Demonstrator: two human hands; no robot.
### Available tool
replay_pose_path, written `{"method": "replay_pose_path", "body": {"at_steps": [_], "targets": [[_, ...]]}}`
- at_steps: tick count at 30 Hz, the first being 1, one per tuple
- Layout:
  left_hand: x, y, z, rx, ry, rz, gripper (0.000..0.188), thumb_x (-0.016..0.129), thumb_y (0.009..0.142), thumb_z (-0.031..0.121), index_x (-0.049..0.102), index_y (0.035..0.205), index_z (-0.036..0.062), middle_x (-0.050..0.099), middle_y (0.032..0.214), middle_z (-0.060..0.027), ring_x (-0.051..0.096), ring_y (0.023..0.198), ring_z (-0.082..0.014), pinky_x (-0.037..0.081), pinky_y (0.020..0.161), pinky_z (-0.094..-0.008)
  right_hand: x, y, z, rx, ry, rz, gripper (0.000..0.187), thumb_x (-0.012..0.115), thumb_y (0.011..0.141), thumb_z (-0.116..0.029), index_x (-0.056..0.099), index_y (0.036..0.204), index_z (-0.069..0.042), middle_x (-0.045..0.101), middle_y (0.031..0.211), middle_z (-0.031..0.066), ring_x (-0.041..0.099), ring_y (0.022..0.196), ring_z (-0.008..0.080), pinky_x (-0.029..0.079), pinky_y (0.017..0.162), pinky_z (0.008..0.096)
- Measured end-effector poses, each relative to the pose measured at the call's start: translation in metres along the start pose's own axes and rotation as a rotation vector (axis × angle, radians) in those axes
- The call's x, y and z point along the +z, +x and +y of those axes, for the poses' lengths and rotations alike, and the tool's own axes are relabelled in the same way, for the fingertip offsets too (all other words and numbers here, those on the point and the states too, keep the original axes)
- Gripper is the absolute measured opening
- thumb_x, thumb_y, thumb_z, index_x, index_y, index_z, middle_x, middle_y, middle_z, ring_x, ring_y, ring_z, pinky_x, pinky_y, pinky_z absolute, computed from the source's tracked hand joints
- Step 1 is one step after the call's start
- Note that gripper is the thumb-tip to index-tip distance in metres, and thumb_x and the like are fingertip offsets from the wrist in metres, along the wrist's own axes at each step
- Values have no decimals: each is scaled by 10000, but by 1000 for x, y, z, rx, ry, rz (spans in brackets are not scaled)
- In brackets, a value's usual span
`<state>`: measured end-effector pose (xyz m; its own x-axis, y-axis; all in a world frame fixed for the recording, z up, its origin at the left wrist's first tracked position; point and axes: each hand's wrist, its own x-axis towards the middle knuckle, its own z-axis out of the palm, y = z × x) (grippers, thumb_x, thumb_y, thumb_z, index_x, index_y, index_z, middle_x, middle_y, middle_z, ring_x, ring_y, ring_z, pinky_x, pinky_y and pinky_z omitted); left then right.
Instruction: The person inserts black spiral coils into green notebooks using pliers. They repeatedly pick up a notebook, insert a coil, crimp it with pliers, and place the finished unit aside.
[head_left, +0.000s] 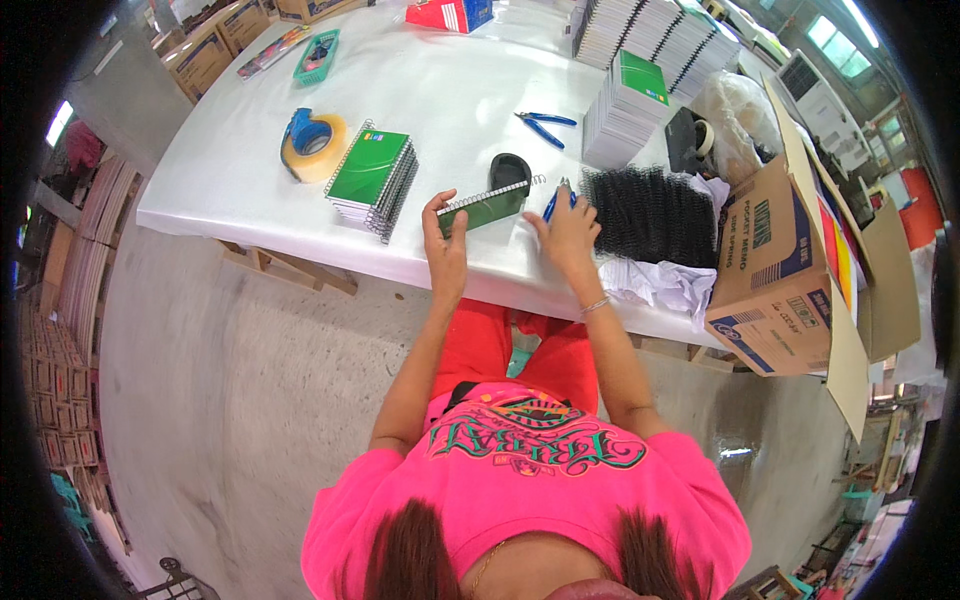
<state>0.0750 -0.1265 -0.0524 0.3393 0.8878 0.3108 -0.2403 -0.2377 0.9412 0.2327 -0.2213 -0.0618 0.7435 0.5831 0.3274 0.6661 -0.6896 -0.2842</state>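
Note:
My left hand grips a small green notebook by its left end, above the near edge of the table. A wire coil runs along its upper edge, and a loose end of it sticks out at the right. My right hand is closed around blue-handled cutting pliers, their jaws pointing up beside that coil end. Just behind the notebook is a round black holder. A pile of black spiral coils lies to the right of my right hand. Left of my left hand, finished green spiral notebooks are stacked.
A tape dispenser and a green basket stand at the left. Another pair of blue pliers lies farther back. Uncoiled notebooks are stacked behind the coils. An open cardboard box bounds the right side.

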Motion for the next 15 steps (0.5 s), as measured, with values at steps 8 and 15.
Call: {"method": "replay_pose_path", "body": {"at_steps": [8,15], "targets": [[-25,16,9,89,187,-26,213,678,906,101,663,1092,-2,703,1011,-108,644,954,-202,482,884,-321,-16,-21,-21,30,89,-85,679,651,839,-242,385,1430,-40,431,1269,268,404,1184,428,348,948,579],[-24,21,8,37,201,-83,213,685,915,109,678,1111,26,698,1005,-70,653,892,-143,526,759,-262,-1,-22,-7,44,162,29,679,593,839,-135,319,1441,18,440,1210,295,471,1111,441,408,878,583]]}}
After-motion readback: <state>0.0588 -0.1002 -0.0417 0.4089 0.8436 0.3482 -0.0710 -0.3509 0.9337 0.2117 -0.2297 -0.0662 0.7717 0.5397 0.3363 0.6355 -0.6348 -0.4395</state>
